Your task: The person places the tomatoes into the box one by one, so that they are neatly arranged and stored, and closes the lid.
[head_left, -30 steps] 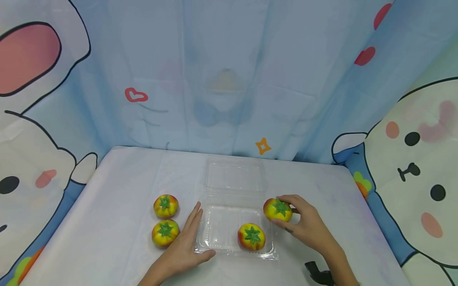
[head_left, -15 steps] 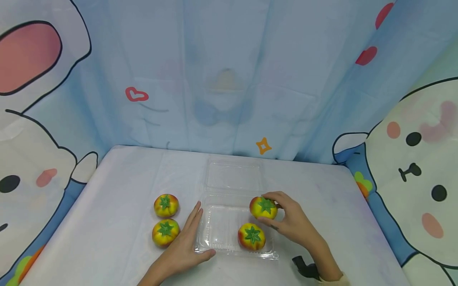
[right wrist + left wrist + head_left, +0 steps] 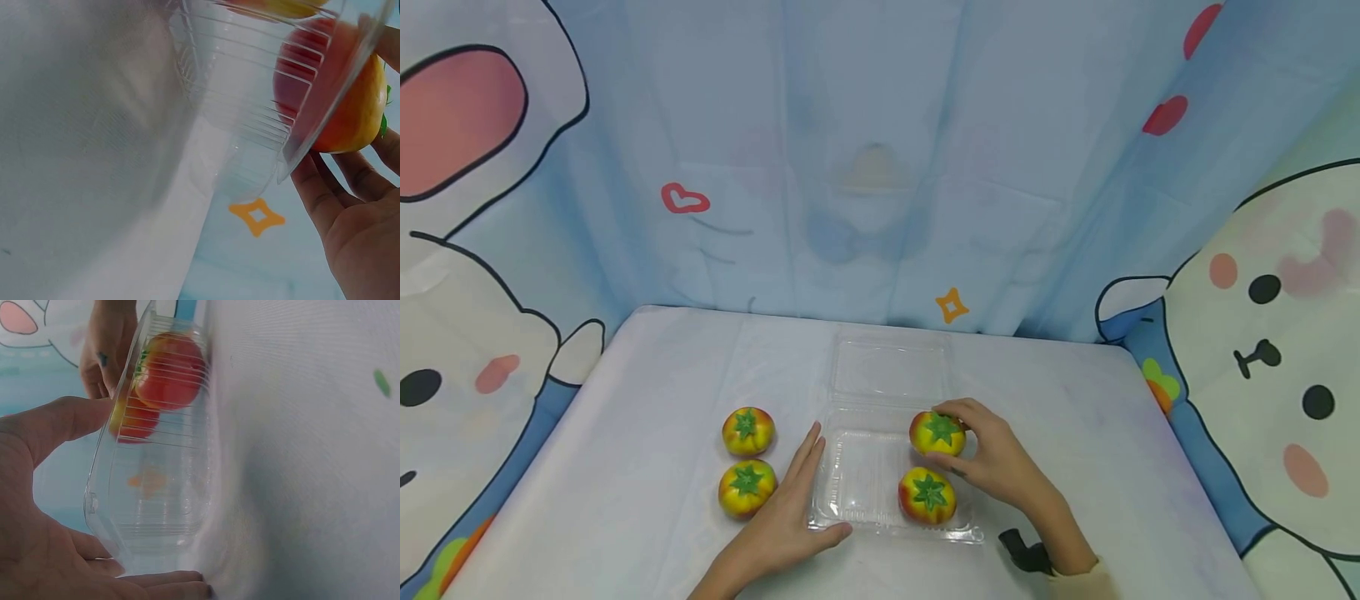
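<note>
My right hand [image 3: 1000, 454] holds a yellow-red toy tomato [image 3: 938, 434] with a green star-shaped top, thumb and fingers round its sides. It is at the back right of an open clear plastic clamshell box [image 3: 850, 479]; in the right wrist view this tomato [image 3: 356, 106] shows partly through the box wall. A second tomato [image 3: 928, 497] sits in the box at the front right. My left hand [image 3: 782, 525] rests against the box's left side, fingers straight and thumb at the front edge. In the left wrist view, the thumb [image 3: 69, 422] lies by the rim.
Two more toy tomatoes, a rear one [image 3: 748, 432] and a front one [image 3: 747, 489], stand left of the box, close to my left hand. The box's lid [image 3: 891, 367] lies folded back behind it. A white cloth covers the table [image 3: 670, 367]; a patterned curtain [image 3: 865, 167] hangs behind.
My right hand has carried its toy tomato leftward from beyond the box's right edge to over the box's back right part. The left hand has stayed in place.
</note>
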A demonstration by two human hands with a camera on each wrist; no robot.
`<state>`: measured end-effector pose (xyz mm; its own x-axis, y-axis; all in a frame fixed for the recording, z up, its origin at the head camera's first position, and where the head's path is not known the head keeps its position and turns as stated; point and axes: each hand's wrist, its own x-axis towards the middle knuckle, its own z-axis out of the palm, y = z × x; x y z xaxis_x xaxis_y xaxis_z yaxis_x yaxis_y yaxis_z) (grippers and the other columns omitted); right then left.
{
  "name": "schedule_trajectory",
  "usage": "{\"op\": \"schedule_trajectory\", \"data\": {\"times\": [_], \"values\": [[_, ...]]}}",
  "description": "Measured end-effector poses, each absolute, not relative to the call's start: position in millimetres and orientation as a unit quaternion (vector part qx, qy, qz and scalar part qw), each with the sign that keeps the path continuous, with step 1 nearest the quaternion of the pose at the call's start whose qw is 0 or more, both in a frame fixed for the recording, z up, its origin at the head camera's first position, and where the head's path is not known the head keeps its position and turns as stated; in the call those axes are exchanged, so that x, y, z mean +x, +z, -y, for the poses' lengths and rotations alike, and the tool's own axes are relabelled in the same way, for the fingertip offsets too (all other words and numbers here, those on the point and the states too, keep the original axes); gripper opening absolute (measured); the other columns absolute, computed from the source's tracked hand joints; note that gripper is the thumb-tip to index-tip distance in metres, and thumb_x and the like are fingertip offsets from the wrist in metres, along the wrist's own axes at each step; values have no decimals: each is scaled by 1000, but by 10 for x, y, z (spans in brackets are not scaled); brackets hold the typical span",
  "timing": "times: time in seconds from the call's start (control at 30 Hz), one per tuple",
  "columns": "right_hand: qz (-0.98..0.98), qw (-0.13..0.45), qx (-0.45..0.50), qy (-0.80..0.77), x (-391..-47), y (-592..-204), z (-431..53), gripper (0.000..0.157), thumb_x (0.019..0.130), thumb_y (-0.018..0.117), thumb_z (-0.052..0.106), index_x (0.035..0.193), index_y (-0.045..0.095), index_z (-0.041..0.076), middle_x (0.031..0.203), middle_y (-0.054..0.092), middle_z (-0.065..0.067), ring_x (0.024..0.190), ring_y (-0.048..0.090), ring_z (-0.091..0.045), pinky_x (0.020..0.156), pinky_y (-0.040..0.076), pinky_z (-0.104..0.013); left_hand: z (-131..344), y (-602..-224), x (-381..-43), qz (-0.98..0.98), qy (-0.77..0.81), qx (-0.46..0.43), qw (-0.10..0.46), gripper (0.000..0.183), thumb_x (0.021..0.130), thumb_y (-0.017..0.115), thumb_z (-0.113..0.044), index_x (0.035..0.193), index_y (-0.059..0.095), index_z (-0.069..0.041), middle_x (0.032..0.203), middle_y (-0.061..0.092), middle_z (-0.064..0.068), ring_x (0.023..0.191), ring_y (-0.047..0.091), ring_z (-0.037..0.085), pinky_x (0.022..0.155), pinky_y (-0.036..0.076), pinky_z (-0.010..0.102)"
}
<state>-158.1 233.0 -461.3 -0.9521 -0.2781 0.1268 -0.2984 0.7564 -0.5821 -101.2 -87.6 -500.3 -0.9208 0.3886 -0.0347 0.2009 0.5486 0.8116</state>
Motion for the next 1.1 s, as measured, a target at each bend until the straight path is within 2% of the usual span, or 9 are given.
{"op": "schedule_trajectory", "data": {"times": [0.13,0.43,0.8,1.1], "values": [[937,17,157,313,-1592,-4644,-2314,61,81,94,31,135,66,20,136,68,2,111,65,-13,96,63,-34,875,-5002,-1012,-873,445,169,106,116,84,85,-42,170,16,-4,182,0,2,165,22,35,125,37,61],[940,18,158,302,-1589,-4706,-2265,58,82,92,32,133,67,19,137,68,-2,125,64,-26,105,60,-50,877,-5006,-1021,-872,446,169,107,117,84,85,-43,170,16,-4,182,-1,2,165,22,36,125,36,62],[944,30,142,297,-1574,-4777,-2201,56,81,93,31,131,69,17,136,65,-4,127,61,-28,106,59,-52,875,-5013,-1003,-873,448,167,102,115,85,85,-41,169,17,-3,182,0,2,165,22,36,124,37,62],[950,30,137,280,-1567,-4818,-2192,46,82,93,29,123,75,18,130,66,-1,126,60,-25,108,59,-50,875,-5015,-1005,-872,448,165,103,115,85,85,-40,170,17,-4,182,-1,0,165,22,35,125,38,61]]}}
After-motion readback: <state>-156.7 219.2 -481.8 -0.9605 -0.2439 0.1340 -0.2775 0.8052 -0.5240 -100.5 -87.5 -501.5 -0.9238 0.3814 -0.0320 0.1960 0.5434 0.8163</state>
